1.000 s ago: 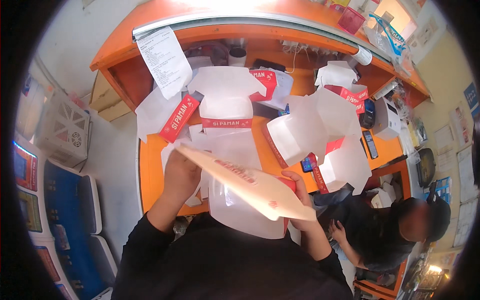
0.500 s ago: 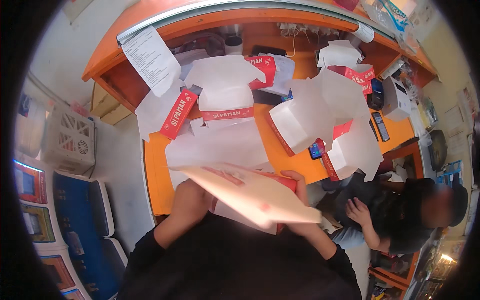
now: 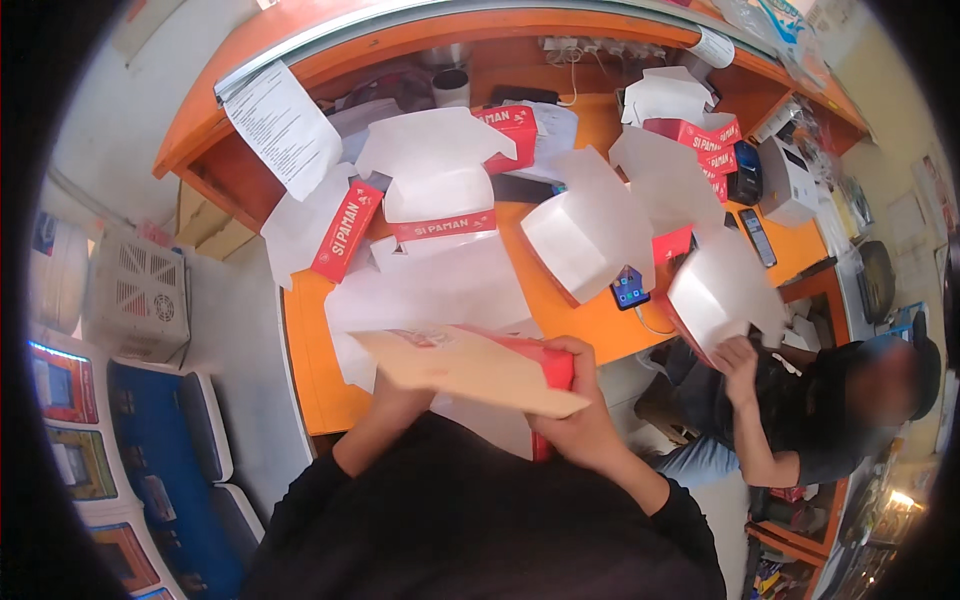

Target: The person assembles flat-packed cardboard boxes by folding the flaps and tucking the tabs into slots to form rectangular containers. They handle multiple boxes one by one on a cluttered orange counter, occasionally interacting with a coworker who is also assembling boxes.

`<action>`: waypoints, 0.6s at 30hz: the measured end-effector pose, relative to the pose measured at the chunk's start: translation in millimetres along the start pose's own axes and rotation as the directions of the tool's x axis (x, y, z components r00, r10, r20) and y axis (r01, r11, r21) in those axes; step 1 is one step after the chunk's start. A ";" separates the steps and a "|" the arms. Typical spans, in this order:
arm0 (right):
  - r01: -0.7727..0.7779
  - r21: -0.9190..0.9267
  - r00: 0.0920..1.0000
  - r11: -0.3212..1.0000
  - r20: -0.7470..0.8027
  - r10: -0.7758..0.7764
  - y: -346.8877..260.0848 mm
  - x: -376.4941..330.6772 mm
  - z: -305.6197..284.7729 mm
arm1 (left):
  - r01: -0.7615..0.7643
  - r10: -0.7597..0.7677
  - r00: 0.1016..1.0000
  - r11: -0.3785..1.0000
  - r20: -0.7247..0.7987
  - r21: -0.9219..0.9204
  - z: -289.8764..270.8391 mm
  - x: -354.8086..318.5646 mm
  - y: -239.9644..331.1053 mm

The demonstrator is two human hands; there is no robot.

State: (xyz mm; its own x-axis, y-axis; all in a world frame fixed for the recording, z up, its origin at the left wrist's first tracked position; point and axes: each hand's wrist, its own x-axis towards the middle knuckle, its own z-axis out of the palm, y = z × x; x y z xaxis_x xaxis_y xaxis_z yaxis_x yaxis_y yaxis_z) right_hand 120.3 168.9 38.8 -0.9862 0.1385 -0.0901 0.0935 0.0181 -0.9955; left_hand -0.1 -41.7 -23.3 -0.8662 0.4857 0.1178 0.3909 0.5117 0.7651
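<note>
I hold a flat carton blank (image 3: 465, 368), cream on its upper face with a red edge, level in front of my chest over the near edge of the orange desk (image 3: 310, 390). My right hand (image 3: 578, 405) grips the red right end, fingers curled over it. My left hand (image 3: 393, 392) is under the blank's left part and mostly hidden; only the wrist shows. Beyond the blank lie more flat white blanks (image 3: 430, 290) and an open white-and-red box (image 3: 435, 190).
Folded white boxes (image 3: 585, 225) and red cartons (image 3: 700, 135) crowd the desk, along with a phone (image 3: 630, 288). A seated person at the right holds a box (image 3: 715, 300) with one hand (image 3: 740, 355). A paper sheet (image 3: 285, 125) hangs off the shelf. Blue chairs (image 3: 170, 440) stand left.
The blank has come down and closer to my body, lying flatter. My left hand has slid from its far left end to underneath it. My right hand keeps its grip.
</note>
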 end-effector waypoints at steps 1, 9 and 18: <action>-0.019 0.049 0.999 0.999 -0.025 0.020 -2.6 0.8 -0.1 | -0.048 0.047 0.999 0.993 0.015 0.109 1.1 2.4 5.8; -0.069 0.583 0.974 0.810 -0.136 0.181 -2.9 14.0 -31.3 | 0.362 -0.154 0.931 0.504 0.331 -0.784 -36.8 12.7 8.6; -0.231 0.651 0.968 0.723 0.083 0.235 11.6 22.3 -36.1 | -0.036 0.329 0.898 0.716 0.291 -0.697 -33.4 15.2 23.0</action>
State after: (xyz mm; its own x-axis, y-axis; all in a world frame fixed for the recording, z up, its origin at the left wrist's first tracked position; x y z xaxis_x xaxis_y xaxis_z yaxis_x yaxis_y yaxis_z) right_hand 104.4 207.9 26.3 -0.9444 0.0562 -0.3241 0.2070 -0.6641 -0.7185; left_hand -14.7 -46.2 17.3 -0.5591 0.8108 0.1735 0.0943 -0.1457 0.9848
